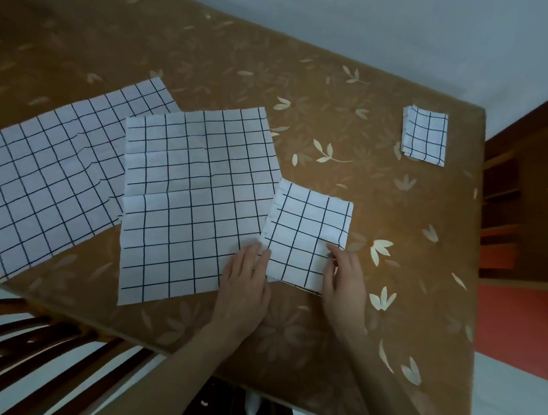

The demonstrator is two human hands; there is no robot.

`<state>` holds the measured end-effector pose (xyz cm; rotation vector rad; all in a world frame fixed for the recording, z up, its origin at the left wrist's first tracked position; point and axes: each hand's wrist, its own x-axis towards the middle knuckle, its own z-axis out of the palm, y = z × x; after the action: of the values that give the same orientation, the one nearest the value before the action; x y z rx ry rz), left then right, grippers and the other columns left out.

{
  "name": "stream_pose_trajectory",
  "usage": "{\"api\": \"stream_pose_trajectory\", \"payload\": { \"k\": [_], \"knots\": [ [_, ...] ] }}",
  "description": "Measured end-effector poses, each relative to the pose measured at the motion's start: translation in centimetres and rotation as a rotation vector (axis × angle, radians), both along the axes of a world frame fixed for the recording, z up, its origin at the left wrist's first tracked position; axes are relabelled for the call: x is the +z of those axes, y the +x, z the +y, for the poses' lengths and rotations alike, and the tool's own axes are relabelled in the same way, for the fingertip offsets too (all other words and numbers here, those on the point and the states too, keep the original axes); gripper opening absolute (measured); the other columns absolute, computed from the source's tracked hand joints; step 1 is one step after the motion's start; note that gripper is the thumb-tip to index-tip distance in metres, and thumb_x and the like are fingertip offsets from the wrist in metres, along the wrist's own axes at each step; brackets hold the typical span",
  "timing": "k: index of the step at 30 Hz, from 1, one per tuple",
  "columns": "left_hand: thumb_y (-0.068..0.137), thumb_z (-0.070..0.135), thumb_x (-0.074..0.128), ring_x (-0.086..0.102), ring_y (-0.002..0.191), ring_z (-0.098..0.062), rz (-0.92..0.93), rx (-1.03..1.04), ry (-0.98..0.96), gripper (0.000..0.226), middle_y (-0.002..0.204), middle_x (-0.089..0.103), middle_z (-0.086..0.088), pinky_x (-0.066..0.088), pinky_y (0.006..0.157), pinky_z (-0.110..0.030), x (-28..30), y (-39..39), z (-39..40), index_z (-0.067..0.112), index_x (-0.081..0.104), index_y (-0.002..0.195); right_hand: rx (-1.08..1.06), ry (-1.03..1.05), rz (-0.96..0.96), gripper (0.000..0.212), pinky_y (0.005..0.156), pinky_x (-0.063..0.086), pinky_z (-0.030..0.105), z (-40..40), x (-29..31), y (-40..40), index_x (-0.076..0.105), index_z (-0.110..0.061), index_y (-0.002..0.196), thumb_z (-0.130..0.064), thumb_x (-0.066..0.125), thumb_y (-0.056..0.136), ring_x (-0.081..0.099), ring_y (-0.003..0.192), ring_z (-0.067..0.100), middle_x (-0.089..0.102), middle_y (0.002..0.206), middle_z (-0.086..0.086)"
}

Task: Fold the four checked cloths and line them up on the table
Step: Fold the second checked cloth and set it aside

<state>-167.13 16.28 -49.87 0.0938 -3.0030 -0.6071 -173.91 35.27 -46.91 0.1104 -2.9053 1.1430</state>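
Note:
Four white cloths with black checks lie on the brown flowered table (352,141). A small folded cloth (425,137) rests near the far right corner. A half-folded cloth (306,232) lies in front of me, overlapping the right edge of a flat open cloth (195,202). A second open cloth (52,166) spreads out at the left, partly under the middle one. My left hand (247,286) lies flat with its fingertips on the half-folded cloth's near left edge. My right hand (345,277) pinches that cloth's near right edge.
A dark wooden chair back (38,353) stands at the near left table edge. The table's right edge drops to a red floor (524,325), with dark wooden shelving (522,205) beyond. A pale wall runs behind the table.

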Motion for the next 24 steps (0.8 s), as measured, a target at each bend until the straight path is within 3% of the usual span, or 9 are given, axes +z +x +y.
{"api": "stream_pose_trajectory", "payload": {
  "k": [3, 6, 9, 19, 24],
  "knots": [
    [0.099, 0.032, 0.039, 0.038, 0.147, -0.028, 0.046, -0.172, -0.034, 0.055, 0.155, 0.048, -0.011, 0.03, 0.122, -0.047, -0.1, 0.1, 1.8, 0.011, 0.049, 0.149, 0.054, 0.079, -0.035, 0.034, 0.097, 0.05, 0.032, 3.0, -1.2, 0.2, 0.06, -0.018, 0.138, -0.016, 0.051, 0.105, 0.056, 0.112, 0.014, 0.06, 0.122, -0.004],
    [0.094, 0.038, 0.065, 0.042, 0.145, -0.027, 0.056, -0.421, -0.114, 0.063, 0.154, 0.05, -0.009, 0.034, 0.119, -0.044, -0.7, 0.1, 3.7, 0.014, 0.047, 0.15, 0.165, 0.179, 0.016, 0.036, 0.098, 0.05, 0.036, 4.5, -2.5, 0.2, 0.064, -0.018, 0.137, -0.014, 0.058, 0.102, 0.056, 0.115, 0.017, 0.061, 0.128, -0.002],
    [0.089, 0.041, 0.073, 0.046, 0.143, -0.027, -0.028, -0.489, -0.17, 0.074, 0.154, 0.05, -0.008, 0.041, 0.116, -0.047, -1.5, 0.0, 4.7, 0.017, 0.044, 0.152, 0.246, 0.29, 0.055, 0.035, 0.096, 0.051, 0.042, 5.2, -3.2, 0.2, 0.067, -0.018, 0.134, -0.016, 0.063, 0.1, 0.055, 0.12, 0.023, 0.059, 0.135, 0.002],
    [0.104, 0.041, 0.04, 0.04, 0.147, -0.031, -0.08, -0.471, -0.221, 0.054, 0.156, 0.047, -0.013, 0.036, 0.119, -0.051, -0.7, -0.2, 6.0, 0.014, 0.049, 0.149, 0.284, 0.387, 0.052, 0.041, 0.092, 0.049, 0.042, 6.0, -3.4, 0.6, 0.058, -0.025, 0.144, -0.024, 0.058, 0.103, 0.053, 0.125, 0.024, 0.052, 0.145, 0.001],
    [0.108, 0.042, 0.032, 0.027, 0.154, -0.03, -0.063, -0.465, -0.197, 0.059, 0.164, 0.036, -0.014, 0.026, 0.123, -0.055, -0.3, -1.1, 8.2, 0.01, 0.038, 0.157, 0.292, 0.194, -0.002, 0.051, 0.107, 0.043, 0.041, 6.6, -2.3, -0.6, 0.036, -0.023, 0.158, -0.023, 0.035, 0.107, 0.049, 0.135, 0.016, 0.051, 0.151, -0.001]
  ]
}}
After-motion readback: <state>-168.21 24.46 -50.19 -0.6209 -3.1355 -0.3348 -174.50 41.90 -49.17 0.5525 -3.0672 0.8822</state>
